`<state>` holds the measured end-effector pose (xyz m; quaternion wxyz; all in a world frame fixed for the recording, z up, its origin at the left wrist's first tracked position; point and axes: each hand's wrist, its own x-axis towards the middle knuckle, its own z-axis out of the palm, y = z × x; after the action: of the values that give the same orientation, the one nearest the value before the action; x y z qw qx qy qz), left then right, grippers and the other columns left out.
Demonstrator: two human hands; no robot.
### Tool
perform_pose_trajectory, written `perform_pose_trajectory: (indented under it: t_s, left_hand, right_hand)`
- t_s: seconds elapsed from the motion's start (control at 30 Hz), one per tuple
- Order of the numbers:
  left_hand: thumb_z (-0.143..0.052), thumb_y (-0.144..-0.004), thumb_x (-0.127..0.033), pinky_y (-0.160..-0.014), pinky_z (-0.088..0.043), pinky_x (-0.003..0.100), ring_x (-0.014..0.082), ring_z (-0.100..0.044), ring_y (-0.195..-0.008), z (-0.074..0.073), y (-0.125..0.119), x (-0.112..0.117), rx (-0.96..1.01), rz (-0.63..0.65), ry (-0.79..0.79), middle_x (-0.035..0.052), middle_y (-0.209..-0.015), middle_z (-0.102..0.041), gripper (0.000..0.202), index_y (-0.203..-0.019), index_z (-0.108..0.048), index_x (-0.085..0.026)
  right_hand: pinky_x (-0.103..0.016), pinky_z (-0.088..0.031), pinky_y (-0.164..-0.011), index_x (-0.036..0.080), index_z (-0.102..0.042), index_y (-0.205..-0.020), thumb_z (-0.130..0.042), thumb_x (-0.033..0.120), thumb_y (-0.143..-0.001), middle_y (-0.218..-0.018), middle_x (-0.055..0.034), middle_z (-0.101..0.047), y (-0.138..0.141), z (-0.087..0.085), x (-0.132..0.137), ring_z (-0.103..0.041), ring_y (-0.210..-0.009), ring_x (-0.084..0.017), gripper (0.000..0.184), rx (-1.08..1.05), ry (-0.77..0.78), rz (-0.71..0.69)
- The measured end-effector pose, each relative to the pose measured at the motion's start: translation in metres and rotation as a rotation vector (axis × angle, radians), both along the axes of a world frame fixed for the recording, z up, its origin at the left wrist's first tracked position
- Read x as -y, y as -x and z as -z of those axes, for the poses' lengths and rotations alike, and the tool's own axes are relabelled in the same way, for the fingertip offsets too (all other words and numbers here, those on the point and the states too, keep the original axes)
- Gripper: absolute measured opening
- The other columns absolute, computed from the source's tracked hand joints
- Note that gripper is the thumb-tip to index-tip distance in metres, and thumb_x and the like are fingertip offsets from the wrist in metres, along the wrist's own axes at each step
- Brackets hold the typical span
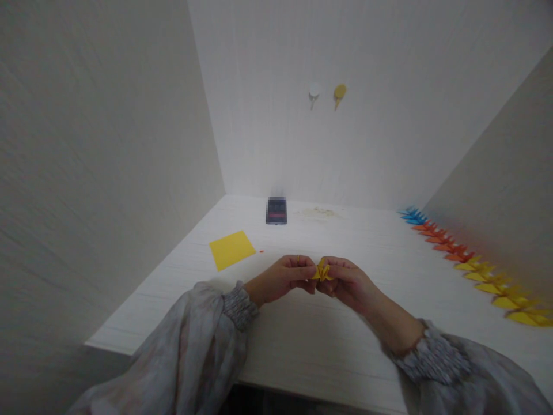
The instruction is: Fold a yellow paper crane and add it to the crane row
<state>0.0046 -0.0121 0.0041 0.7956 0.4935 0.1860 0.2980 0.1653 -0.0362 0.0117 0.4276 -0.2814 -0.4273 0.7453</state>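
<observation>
Both hands meet over the middle of the white table (302, 340). My left hand (287, 278) and my right hand (345, 280) are closed, pinching a small folded yellow paper piece (322, 271) between their fingertips. The piece is held just above the tabletop, and much of it is hidden by my fingers. A ring shows on a finger of the left hand. Loose grey sleeves cover both forearms.
A flat yellow paper square (232, 249) lies left of the hands. A small dark box (276, 210) stands at the back. A row of folded paper pieces, blue (412, 217), orange (444, 242) and yellow (501, 285), runs along the right wall. Two round hooks (327, 94) hang on the back wall.
</observation>
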Motion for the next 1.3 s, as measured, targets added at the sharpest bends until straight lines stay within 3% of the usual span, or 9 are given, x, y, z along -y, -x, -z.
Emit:
perform_pose_trajectory:
  t_s: [0.67, 1.3]
  left_hand:
    - [-0.064, -0.064, -0.023, -0.055, -0.036, 0.022, 0.0083, -0.051, -0.05, -0.0003, -0.0007, 0.0005, 0.141, 0.006, 0.095, 0.0017, -0.054, -0.056, 0.017, -0.064, -0.054, -0.01]
    - [-0.068, -0.06, -0.037, -0.053, -0.034, 0.022, 0.0085, -0.05, -0.052, 0.0069, -0.0011, 0.0005, 0.264, 0.009, 0.068, 0.0002, -0.054, -0.054, 0.033, -0.057, -0.046, -0.012]
  right_hand:
    - [-0.021, -0.027, -0.043, 0.014, -0.055, -0.065, -0.063, 0.035, -0.068, -0.045, 0.002, -0.051, 0.0051, 0.0031, 0.0022, -0.044, -0.041, -0.008, 0.023, -0.078, -0.038, -0.056]
    - [-0.023, -0.027, -0.046, 0.016, -0.046, -0.059, -0.062, 0.033, -0.068, -0.043, 0.0045, -0.045, 0.005, 0.0079, 0.0007, -0.04, -0.039, -0.008, 0.024, -0.146, -0.025, -0.008]
